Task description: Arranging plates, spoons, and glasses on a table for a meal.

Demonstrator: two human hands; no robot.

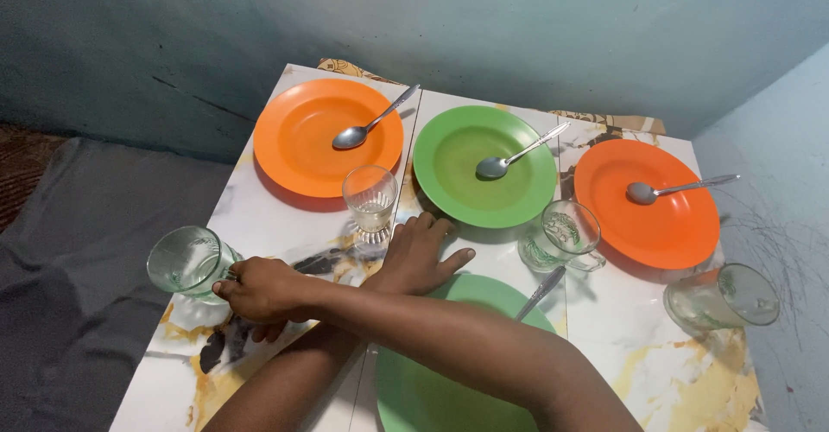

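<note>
Glass mug [186, 263] — tilted, at the worktop's [285, 225] 9 o'clock edge — is gripped by the right hand [259, 289]; the left hand [419, 255] is laid open and flat at centre. With arms crossed, the tumbler [370, 200] at 12 o'clock could be knocked over.

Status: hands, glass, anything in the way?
Right hand crossed over, gripping glass mug at left edge of table. Left hand flat on table beside stemmed glass. Forearms cross over near green plate.
</note>
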